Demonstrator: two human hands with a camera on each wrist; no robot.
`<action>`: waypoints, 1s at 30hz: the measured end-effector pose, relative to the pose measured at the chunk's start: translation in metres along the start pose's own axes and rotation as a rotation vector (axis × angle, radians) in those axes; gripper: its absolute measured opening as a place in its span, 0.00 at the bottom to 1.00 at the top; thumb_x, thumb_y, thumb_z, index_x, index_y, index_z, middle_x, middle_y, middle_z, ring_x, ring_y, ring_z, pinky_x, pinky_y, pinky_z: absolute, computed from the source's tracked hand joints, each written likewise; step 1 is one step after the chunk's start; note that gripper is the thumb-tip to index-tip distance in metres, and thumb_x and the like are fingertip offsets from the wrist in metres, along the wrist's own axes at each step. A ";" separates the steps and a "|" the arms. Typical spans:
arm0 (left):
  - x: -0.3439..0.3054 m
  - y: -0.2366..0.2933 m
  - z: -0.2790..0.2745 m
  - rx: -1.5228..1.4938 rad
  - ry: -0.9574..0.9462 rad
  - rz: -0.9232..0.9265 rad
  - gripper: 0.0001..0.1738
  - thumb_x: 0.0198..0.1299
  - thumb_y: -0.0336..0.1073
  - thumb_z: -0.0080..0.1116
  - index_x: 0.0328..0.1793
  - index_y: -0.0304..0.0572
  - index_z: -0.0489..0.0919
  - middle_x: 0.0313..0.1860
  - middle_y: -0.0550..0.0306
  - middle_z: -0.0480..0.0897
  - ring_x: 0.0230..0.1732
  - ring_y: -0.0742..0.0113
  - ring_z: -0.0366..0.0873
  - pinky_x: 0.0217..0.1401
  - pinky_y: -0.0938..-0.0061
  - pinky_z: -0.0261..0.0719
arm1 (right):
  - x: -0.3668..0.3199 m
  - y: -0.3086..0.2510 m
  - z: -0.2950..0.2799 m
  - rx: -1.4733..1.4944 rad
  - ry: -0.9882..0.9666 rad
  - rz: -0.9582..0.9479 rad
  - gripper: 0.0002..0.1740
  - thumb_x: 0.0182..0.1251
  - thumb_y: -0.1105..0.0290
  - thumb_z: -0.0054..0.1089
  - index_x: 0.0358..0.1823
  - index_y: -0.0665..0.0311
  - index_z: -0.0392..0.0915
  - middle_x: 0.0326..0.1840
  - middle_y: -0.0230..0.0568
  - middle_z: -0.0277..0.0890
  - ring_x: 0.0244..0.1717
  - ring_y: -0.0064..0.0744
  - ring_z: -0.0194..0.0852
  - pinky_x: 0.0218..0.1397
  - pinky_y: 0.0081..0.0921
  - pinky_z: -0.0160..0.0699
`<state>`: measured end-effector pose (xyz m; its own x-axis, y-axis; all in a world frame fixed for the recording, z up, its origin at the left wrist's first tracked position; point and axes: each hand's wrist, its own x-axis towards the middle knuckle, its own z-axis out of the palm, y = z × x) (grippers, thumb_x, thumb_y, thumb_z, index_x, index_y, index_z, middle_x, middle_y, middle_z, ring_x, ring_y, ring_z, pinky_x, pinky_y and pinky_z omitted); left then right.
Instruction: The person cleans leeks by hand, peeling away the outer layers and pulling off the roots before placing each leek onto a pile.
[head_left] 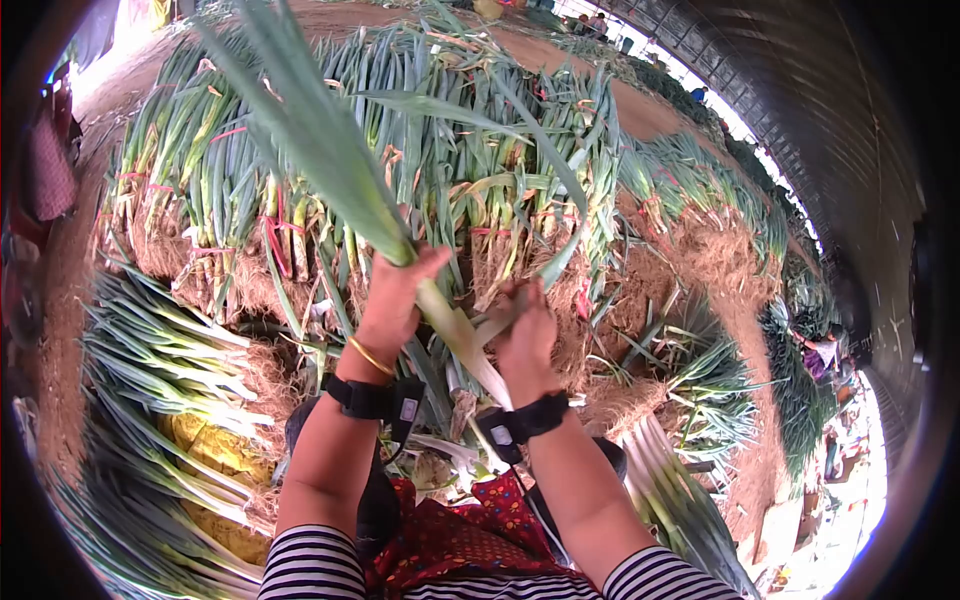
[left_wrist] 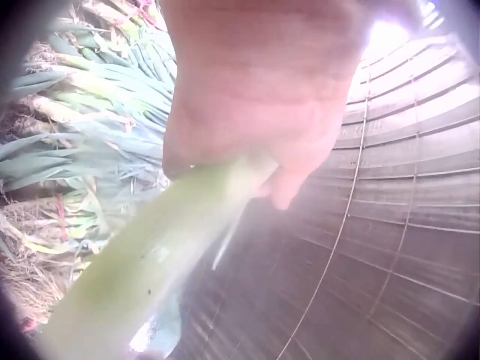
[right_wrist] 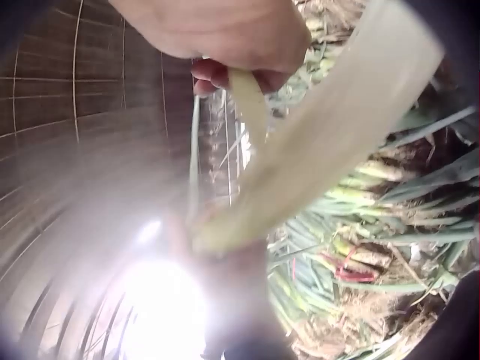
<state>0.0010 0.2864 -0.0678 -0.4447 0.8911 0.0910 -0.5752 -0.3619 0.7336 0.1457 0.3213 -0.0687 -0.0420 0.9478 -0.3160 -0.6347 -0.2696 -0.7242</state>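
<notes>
My left hand (head_left: pixel 392 298) grips a thick leek (head_left: pixel 452 328) around its stalk, green leaves fanning up and away and the pale end pointing down toward my lap. In the left wrist view, fingers of that hand wrap the stalk (left_wrist: pixel 127 277). To its right, my right hand (head_left: pixel 528 338) pinches a loose outer leaf (right_wrist: pixel 249 105) that stands away from the stalk in the right wrist view. The leaf's green part (head_left: pixel 565 262) trails up beyond the right hand. The leek's lower tip is partly hidden by the right wrist strap.
Upright bundles of leeks (head_left: pixel 420 150) with red ties and hairy roots stand ahead. Cleaned leeks (head_left: pixel 190 350) lie at left beside a yellow sack (head_left: pixel 215 450). More leeks (head_left: pixel 680 490) lie at right, near another rooty pile (head_left: pixel 720 240). A patterned red cloth (head_left: pixel 470 530) covers the lap.
</notes>
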 end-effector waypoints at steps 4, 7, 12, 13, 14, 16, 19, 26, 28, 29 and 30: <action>0.016 0.028 -0.032 -0.088 0.112 0.046 0.39 0.52 0.31 0.63 0.69 0.44 0.56 0.28 0.66 0.68 0.25 0.76 0.65 0.28 0.81 0.66 | 0.006 -0.022 -0.062 -0.221 -0.289 -0.002 0.14 0.71 0.58 0.42 0.35 0.60 0.67 0.20 0.31 0.64 0.16 0.18 0.55 0.19 0.18 0.58; 0.025 0.046 -0.062 -0.154 0.126 0.102 0.36 0.52 0.33 0.63 0.67 0.43 0.59 0.26 0.67 0.67 0.24 0.78 0.64 0.26 0.83 0.65 | 0.018 -0.029 -0.120 -0.469 -0.100 0.013 0.12 0.71 0.60 0.44 0.37 0.62 0.69 0.19 0.31 0.65 0.17 0.17 0.57 0.20 0.18 0.58; 0.019 0.077 -0.083 -0.134 0.184 0.194 0.31 0.55 0.43 0.62 0.63 0.42 0.67 0.23 0.69 0.68 0.22 0.79 0.63 0.24 0.85 0.62 | 0.023 -0.045 -0.210 -1.840 -0.337 -0.091 0.17 0.67 0.61 0.49 0.47 0.69 0.69 0.35 0.48 0.77 0.34 0.38 0.77 0.38 0.29 0.74; 0.018 0.080 -0.085 -0.140 0.165 0.194 0.30 0.55 0.44 0.61 0.62 0.43 0.68 0.23 0.69 0.68 0.22 0.79 0.63 0.25 0.85 0.63 | 0.023 -0.046 -0.216 -1.839 -0.335 -0.086 0.17 0.67 0.61 0.49 0.47 0.69 0.69 0.35 0.48 0.77 0.34 0.38 0.77 0.38 0.29 0.74; 0.016 0.080 -0.083 -0.113 0.155 0.208 0.30 0.56 0.44 0.61 0.63 0.42 0.68 0.27 0.66 0.70 0.23 0.78 0.64 0.26 0.84 0.64 | 0.010 -0.049 -0.202 -1.978 -0.438 -0.067 0.25 0.67 0.53 0.46 0.53 0.68 0.67 0.43 0.53 0.75 0.43 0.47 0.74 0.47 0.35 0.71; 0.013 0.075 -0.075 -0.112 0.106 0.157 0.30 0.56 0.44 0.60 0.63 0.42 0.68 0.29 0.65 0.71 0.26 0.77 0.66 0.27 0.84 0.65 | 0.004 -0.043 -0.178 -2.025 -0.550 -0.253 0.34 0.65 0.47 0.46 0.63 0.66 0.62 0.59 0.59 0.67 0.58 0.54 0.66 0.60 0.39 0.65; 0.014 0.060 -0.061 -0.120 -0.027 0.117 0.32 0.57 0.43 0.60 0.65 0.38 0.65 0.43 0.62 0.73 0.38 0.76 0.67 0.32 0.81 0.71 | -0.005 -0.021 -0.115 -1.609 -0.674 -0.599 0.33 0.64 0.49 0.51 0.64 0.64 0.61 0.58 0.59 0.67 0.57 0.52 0.68 0.58 0.39 0.67; 0.016 0.037 -0.039 -0.074 0.249 0.085 0.22 0.56 0.45 0.63 0.49 0.42 0.68 0.37 0.56 0.76 0.27 0.68 0.73 0.28 0.77 0.75 | -0.043 0.008 -0.045 -1.573 -0.728 -0.507 0.26 0.67 0.51 0.46 0.56 0.63 0.66 0.28 0.55 0.77 0.27 0.52 0.77 0.35 0.39 0.74; 0.018 0.030 -0.045 -0.056 0.255 0.058 0.22 0.57 0.45 0.62 0.51 0.45 0.68 0.39 0.57 0.75 0.32 0.69 0.73 0.31 0.76 0.75 | -0.040 0.013 -0.048 -1.564 -0.707 -0.520 0.23 0.68 0.53 0.45 0.53 0.64 0.68 0.26 0.53 0.76 0.27 0.53 0.77 0.33 0.39 0.74; 0.017 0.030 -0.045 -0.038 0.257 0.032 0.21 0.58 0.45 0.60 0.52 0.47 0.69 0.40 0.58 0.75 0.36 0.70 0.73 0.34 0.75 0.76 | -0.039 0.014 -0.049 -1.553 -0.686 -0.536 0.21 0.70 0.54 0.43 0.50 0.65 0.70 0.24 0.52 0.76 0.26 0.53 0.76 0.31 0.40 0.74; 0.016 0.029 -0.041 -0.037 0.283 0.057 0.22 0.58 0.46 0.59 0.54 0.47 0.69 0.40 0.59 0.76 0.37 0.71 0.74 0.36 0.75 0.76 | -0.039 0.012 -0.048 -1.555 -0.688 -0.534 0.21 0.70 0.54 0.43 0.50 0.65 0.70 0.24 0.52 0.76 0.26 0.53 0.76 0.31 0.40 0.74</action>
<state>-0.0512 0.2791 -0.0731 -0.6483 0.7587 -0.0639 -0.5662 -0.4242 0.7068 0.1763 0.2731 -0.0946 -0.6377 0.7612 0.1177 0.5396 0.5506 -0.6369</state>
